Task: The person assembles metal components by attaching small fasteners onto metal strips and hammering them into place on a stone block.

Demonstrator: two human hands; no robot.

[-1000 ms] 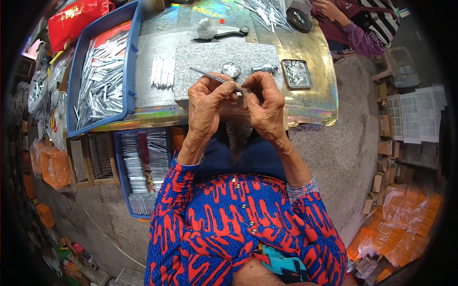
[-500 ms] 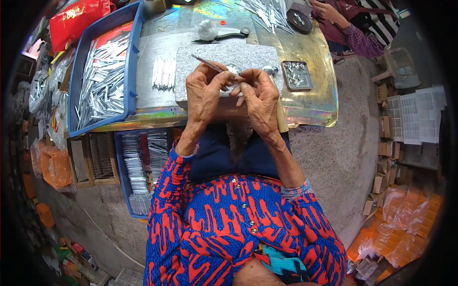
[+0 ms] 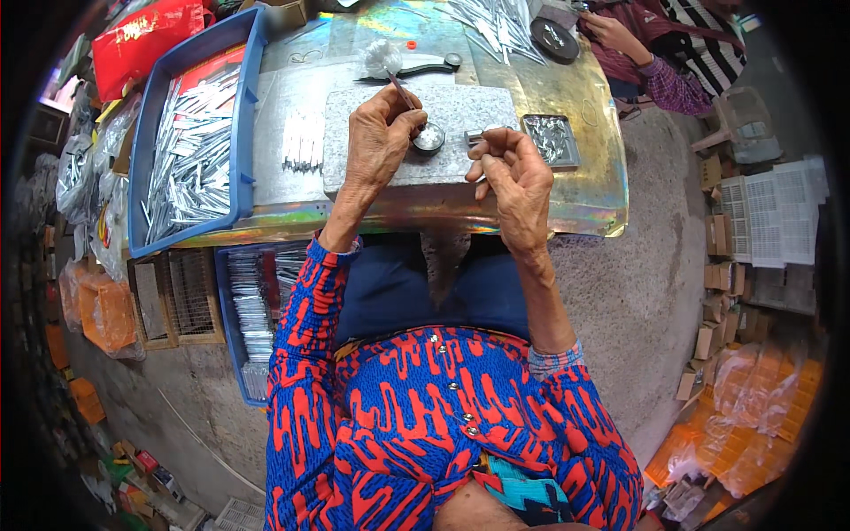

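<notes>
My left hand (image 3: 381, 146) is over the left part of a grey speckled stone block (image 3: 354, 173), closed on a thin pen-like rod (image 3: 401, 91) that points up and away. Beside its fingertips a small round dish (image 3: 428, 139) with pale, shiny contents sits on the block. Over the block's right side, my right hand (image 3: 516, 181) is closed, fingers curled. At its fingertips a small metal head (image 3: 475, 137) shows, apparently of a hammer; the handle is hidden by the hand.
A blue tray (image 3: 241, 190) of loose metal strips stands at left, beside a row of similar pieces (image 3: 304, 140). A square tray (image 3: 551, 140) of small metal parts lies right of the block. Behind are a black-handled tool (image 3: 431, 66) and a strip pile (image 3: 500, 26). Another person's hand (image 3: 611, 34) is far right.
My hands have moved apart after meeting over the block. The left still has the rod, now more upright; the right has shifted right to the metal-headed tool. The round dish is uncovered.
</notes>
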